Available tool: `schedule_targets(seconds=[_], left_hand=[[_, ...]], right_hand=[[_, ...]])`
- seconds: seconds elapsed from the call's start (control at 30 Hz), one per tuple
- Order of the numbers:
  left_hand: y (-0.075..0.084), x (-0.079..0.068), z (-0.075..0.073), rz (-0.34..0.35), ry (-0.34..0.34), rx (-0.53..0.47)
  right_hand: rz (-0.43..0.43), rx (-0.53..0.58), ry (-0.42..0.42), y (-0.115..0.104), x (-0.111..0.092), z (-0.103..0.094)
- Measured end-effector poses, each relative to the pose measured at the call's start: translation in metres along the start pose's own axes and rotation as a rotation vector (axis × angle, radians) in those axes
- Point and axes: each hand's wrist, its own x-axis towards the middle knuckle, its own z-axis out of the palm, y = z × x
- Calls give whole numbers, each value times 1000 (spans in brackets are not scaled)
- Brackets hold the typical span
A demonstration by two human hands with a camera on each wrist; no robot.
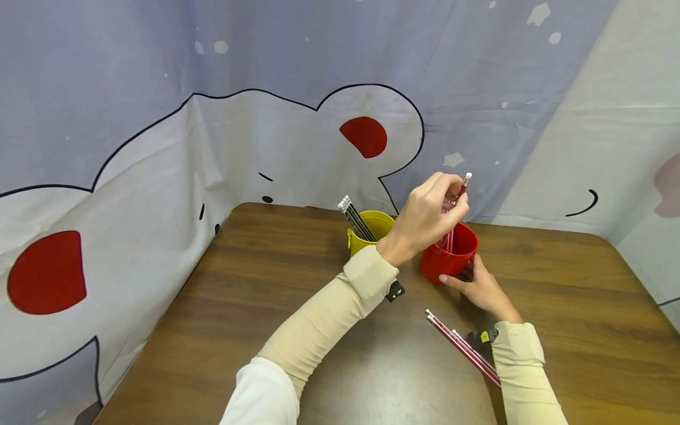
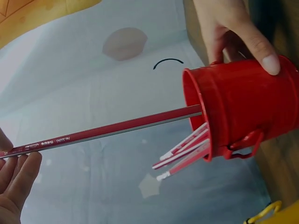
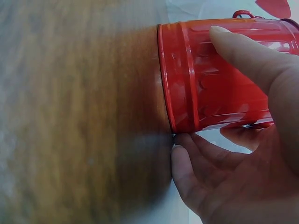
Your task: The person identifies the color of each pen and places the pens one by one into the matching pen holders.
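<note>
My left hand (image 1: 425, 213) pinches a red pencil (image 2: 117, 126) near its white eraser end, above the red bucket (image 1: 440, 268). In the left wrist view the pencil's far end is inside the bucket's mouth, its tip hidden. Several other pink-red pencils (image 2: 189, 148) lean out over the rim. Low on the bucket's side, my right hand (image 1: 484, 290) grips it, with the thumb (image 3: 243, 51) on one side and the fingers on the other. The bucket stands upright on the table.
A yellow bucket (image 1: 383, 219) holding several black pencils (image 1: 355, 218) stands left of the red one, partly behind my left wrist. Red pencils (image 1: 464, 348) lie on the wooden table (image 1: 255, 283) beside my right forearm. A printed curtain (image 1: 287, 153) hangs behind the table.
</note>
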Motion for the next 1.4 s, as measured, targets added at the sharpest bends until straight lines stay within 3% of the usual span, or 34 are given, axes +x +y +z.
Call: schedule_targets(seconds=[0.27, 0.47, 0.73, 0.97, 1.4], left_hand=[[-4, 9, 8, 6, 7, 24], [-14, 10, 19, -23, -6, -58], [-24, -1, 29, -37, -42, -74], [-27, -8, 30, -48, -71, -9], [-35, -36, 42, -168, -128, -10]], right_hand=[[4, -6, -5, -1, 0, 0], [-13, -1, 9, 2, 0, 0], [-8, -2, 4, 2, 0, 1], [-22, -14, 3, 1, 1, -1], [-13, -1, 5, 3, 2, 1]])
